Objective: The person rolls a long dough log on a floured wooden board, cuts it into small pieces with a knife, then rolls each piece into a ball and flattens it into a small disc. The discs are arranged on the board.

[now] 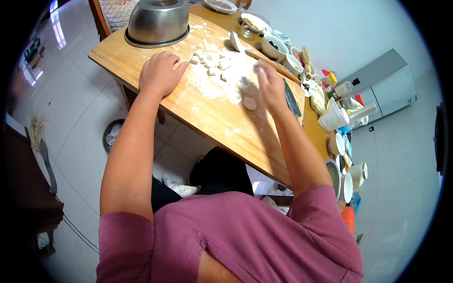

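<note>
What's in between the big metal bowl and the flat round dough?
Small dough pieces lie between the metal bowl and the flat round dough, scattered on white flour over the wooden board, in the head view.

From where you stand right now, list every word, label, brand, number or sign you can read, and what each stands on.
None can be read.
Clear bottle with a black cap: any label is too small and blurred to read.
Large grey box-shaped cabinet: any marking is too small to read.
Upside-down silver metal basin and pale wooden board: no lettering visible.
</note>
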### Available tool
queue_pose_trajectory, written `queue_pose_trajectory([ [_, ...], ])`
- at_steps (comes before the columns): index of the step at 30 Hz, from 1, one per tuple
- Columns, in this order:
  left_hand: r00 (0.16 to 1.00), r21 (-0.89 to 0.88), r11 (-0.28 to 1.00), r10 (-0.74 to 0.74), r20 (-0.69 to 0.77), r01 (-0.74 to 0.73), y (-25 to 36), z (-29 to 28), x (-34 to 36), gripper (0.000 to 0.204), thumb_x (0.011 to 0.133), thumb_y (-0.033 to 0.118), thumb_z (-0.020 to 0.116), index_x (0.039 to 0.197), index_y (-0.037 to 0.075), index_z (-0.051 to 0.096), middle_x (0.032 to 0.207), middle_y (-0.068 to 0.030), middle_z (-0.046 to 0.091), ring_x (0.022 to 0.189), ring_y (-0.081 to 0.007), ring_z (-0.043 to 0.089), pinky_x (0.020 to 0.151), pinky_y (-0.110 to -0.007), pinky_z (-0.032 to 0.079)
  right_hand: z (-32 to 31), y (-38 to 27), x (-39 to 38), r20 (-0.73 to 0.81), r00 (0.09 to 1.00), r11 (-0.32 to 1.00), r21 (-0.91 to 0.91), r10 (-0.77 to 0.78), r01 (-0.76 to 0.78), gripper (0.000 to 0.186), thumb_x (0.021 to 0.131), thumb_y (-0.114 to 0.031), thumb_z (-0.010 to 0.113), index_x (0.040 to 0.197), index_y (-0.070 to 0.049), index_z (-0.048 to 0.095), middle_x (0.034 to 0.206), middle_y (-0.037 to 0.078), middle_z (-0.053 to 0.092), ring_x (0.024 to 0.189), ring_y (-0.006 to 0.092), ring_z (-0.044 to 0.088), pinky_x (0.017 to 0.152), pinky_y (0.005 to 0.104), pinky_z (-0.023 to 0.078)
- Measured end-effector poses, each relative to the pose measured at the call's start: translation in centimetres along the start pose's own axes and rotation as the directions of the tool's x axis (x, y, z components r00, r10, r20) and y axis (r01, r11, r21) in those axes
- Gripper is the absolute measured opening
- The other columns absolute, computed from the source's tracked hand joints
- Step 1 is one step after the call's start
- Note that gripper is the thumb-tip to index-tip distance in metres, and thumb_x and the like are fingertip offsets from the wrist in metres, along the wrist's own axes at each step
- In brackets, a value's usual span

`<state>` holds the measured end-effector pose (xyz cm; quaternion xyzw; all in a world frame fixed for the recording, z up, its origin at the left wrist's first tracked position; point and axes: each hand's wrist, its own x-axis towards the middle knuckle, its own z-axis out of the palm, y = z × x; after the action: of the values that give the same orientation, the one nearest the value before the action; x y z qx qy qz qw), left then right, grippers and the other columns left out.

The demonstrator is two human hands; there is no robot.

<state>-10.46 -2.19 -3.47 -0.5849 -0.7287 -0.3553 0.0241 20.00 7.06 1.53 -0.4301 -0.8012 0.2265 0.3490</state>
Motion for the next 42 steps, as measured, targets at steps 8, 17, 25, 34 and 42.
queue_pose_trajectory([
  [8, 1.000, 0.013, 1.000, 0.000, -0.006, 0.000, 0.3, -0.2, -0.3, 0.042, 0.100, 0.039, 0.066, 0.116, 0.001, 0.077, 0.128, -0.0156, 0.072, 0.123, -0.0352, 0.064, 0.106, -0.045, 0.049, -3.1, -2.0, -10.8, 0.540, 0.841, 0.870, -0.417, 0.004, 0.263, 0.079, 0.110, -0.054, 0.046, 0.161, 0.006, 0.037, 0.169, 0.030, 0.032, 0.159, 0.0421, 0.029, 0.131, 0.0504, 0.022],
  [17, 0.999, -0.005, 1.000, -0.005, 0.038, 0.005, 0.9, -0.9, -0.1, 0.044, 0.100, 0.040, 0.066, 0.118, 0.001, 0.077, 0.136, -0.0175, 0.070, 0.130, -0.0359, 0.062, 0.110, -0.046, 0.047, -0.5, 4.3, -1.6, 0.357, 0.932, 0.803, -0.573, 0.064, 0.165, 0.088, 0.105, -0.067, 0.043, 0.165, -0.002, 0.036, 0.173, 0.023, 0.029, 0.160, 0.0365, 0.029, 0.131, 0.0546, 0.019],
  [25, 0.999, 0.015, 1.000, 0.023, -0.027, -0.022, 0.0, 0.0, -0.2, 0.042, 0.100, 0.039, 0.066, 0.116, 0.002, 0.077, 0.133, -0.0161, 0.071, 0.127, -0.0354, 0.063, 0.108, -0.046, 0.048, 2.3, 1.9, 2.4, 0.041, 0.975, 0.929, -0.296, -0.218, 0.221, 0.035, 0.093, -0.023, 0.074, 0.120, -0.001, 0.076, 0.120, 0.021, 0.074, 0.111, 0.0382, 0.071, 0.099, 0.0426, 0.056],
  [34, 0.998, -0.003, 0.999, 0.045, -0.050, -0.045, -0.2, 0.0, -0.3, 0.039, 0.099, 0.038, 0.067, 0.112, 0.003, 0.078, 0.124, -0.0154, 0.073, 0.119, -0.0364, 0.065, 0.104, -0.046, 0.050, 3.5, -1.6, 1.9, 0.291, 0.929, 0.898, -0.306, -0.227, 0.315, 0.021, 0.092, -0.010, 0.067, 0.109, -0.004, 0.077, 0.111, 0.022, 0.072, 0.105, 0.0421, 0.069, 0.093, 0.0471, 0.056],
  [42, 0.994, -0.025, 0.998, 0.056, -0.095, -0.059, -0.6, 0.4, -0.3, 0.036, 0.099, 0.036, 0.067, 0.104, 0.001, 0.076, 0.111, -0.0150, 0.073, 0.110, -0.0366, 0.066, 0.095, -0.047, 0.052, -0.4, -3.8, 1.8, 0.632, 0.774, 0.788, -0.491, 0.030, 0.371, 0.021, 0.094, -0.013, 0.064, 0.103, -0.002, 0.079, 0.102, 0.024, 0.075, 0.095, 0.0437, 0.070, 0.086, 0.0482, 0.056],
])
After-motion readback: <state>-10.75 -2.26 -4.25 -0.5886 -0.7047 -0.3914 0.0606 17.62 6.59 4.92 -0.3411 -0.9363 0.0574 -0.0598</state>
